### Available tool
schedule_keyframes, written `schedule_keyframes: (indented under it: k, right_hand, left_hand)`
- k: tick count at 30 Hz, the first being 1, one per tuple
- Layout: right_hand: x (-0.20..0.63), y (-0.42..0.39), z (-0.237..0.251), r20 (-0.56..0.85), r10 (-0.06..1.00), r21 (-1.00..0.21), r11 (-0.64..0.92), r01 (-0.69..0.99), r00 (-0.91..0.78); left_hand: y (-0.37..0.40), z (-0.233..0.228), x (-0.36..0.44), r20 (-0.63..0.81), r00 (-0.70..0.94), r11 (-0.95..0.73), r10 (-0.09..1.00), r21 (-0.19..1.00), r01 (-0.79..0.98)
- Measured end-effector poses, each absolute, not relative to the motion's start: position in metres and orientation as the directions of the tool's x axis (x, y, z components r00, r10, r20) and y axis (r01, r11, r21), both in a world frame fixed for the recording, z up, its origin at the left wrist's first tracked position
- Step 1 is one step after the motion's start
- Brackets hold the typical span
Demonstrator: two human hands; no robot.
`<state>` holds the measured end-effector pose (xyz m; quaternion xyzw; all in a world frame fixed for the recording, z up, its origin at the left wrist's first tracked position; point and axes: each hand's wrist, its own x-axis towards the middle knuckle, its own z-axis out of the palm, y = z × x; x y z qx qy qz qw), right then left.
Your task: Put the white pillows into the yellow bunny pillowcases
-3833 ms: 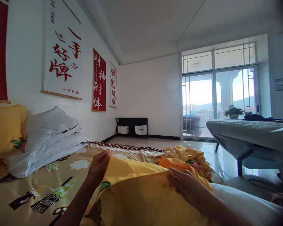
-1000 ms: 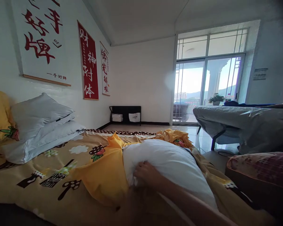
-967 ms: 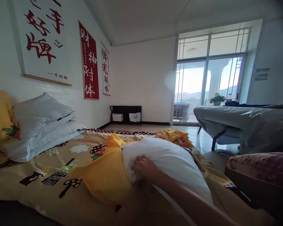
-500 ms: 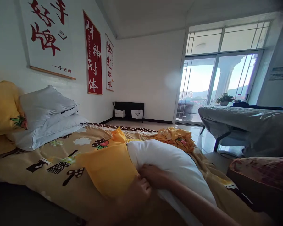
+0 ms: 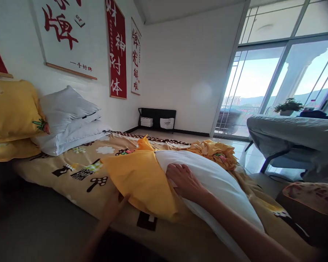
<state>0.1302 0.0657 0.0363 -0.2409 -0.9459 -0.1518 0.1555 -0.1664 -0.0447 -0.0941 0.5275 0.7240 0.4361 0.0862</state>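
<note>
A white pillow (image 5: 224, 185) lies on the bed, partly pushed into a yellow pillowcase (image 5: 138, 178). My right hand (image 5: 184, 180) rests flat on the pillow at the pillowcase's opening, fingers spread. My left hand (image 5: 113, 207) sits at the near lower edge of the pillowcase, touching the fabric; whether it grips the edge is unclear. A second crumpled yellow pillowcase (image 5: 211, 151) lies beyond the pillow.
The bed sheet (image 5: 79, 171) is tan with cartoon prints. White pillows (image 5: 69, 120) and yellow pillows (image 5: 12, 112) are stacked by the wall at the left. A grey covered bed (image 5: 292, 133) stands at the right, glass doors behind it. A patterned cushion (image 5: 314, 194) sits at the right edge.
The view has swung left and down. My right hand moved up onto the pillow and opened flat. My left hand slid down to the pillowcase's near lower edge.
</note>
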Motion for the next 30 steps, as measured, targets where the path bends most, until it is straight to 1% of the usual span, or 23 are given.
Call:
schedule_keyframes:
  k: [3,5,7,10,13,15,19,20,21,23,25,27,29,30]
  right_hand:
    - [0.112,0.077,0.028,0.412,0.437,0.278,0.775,0.567,-0.8]
    - [0.104,0.083,0.022,0.387,0.478,0.314,0.736,0.6,-0.789]
    - [0.099,0.086,0.016,0.357,0.494,0.369,0.705,0.605,-0.793]
    - [0.093,0.083,0.008,0.309,0.456,0.445,0.706,0.551,-0.834]
    - [0.084,0.077,0.007,0.282,0.449,0.459,0.713,0.53,-0.848]
    - [0.077,0.076,0.016,0.301,0.486,0.444,0.69,0.572,-0.82]
    - [0.064,0.081,0.04,0.392,0.594,0.373,0.596,0.712,-0.702]
    - [0.063,0.083,0.042,0.399,0.61,0.354,0.587,0.728,-0.685]
    - [0.064,0.085,0.043,0.389,0.614,0.341,0.596,0.727,-0.686]
    - [0.071,0.087,0.038,0.328,0.594,0.328,0.658,0.678,-0.735]
    - [0.085,0.088,0.031,0.256,0.535,0.299,0.748,0.592,-0.805]
    - [0.104,0.088,0.029,0.228,0.477,0.226,0.822,0.522,-0.849]
    - [0.126,0.087,0.033,0.251,0.454,0.141,0.856,0.497,-0.855]
    - [0.137,0.085,0.036,0.279,0.454,0.11,0.86,0.498,-0.846]
  left_hand:
    - [-0.03,-0.092,-0.147,0.343,-0.398,-0.051,0.851,0.808,0.587]
    - [-0.023,-0.091,-0.131,0.332,-0.388,-0.072,0.86,0.832,0.55]
    - [-0.019,-0.089,-0.116,0.332,-0.382,-0.08,0.862,0.834,0.546]
    - [-0.019,-0.084,-0.093,0.328,-0.349,-0.111,0.878,0.848,0.518]
    - [-0.021,-0.073,-0.068,0.322,-0.277,-0.194,0.905,0.894,0.404]
    - [-0.023,-0.066,-0.047,0.334,-0.203,-0.254,0.92,0.905,0.341]
    - [-0.027,-0.059,-0.011,0.37,0.082,-0.375,0.925,0.865,0.333]
    - [-0.028,-0.06,-0.006,0.371,0.125,-0.391,0.92,0.858,0.333]
    - [-0.028,-0.062,-0.003,0.363,0.133,-0.387,0.922,0.86,0.334]
    - [-0.031,-0.069,-0.004,0.319,0.086,-0.33,0.944,0.886,0.326]
    - [-0.042,-0.076,-0.012,0.256,0.044,-0.255,0.966,0.908,0.332]
    - [-0.066,-0.081,-0.024,0.189,0.106,-0.215,0.976,0.893,0.395]
    - [-0.101,-0.082,-0.042,0.145,0.237,-0.247,0.961,0.836,0.49]
    - [-0.12,-0.08,-0.054,0.161,0.237,-0.267,0.958,0.803,0.533]
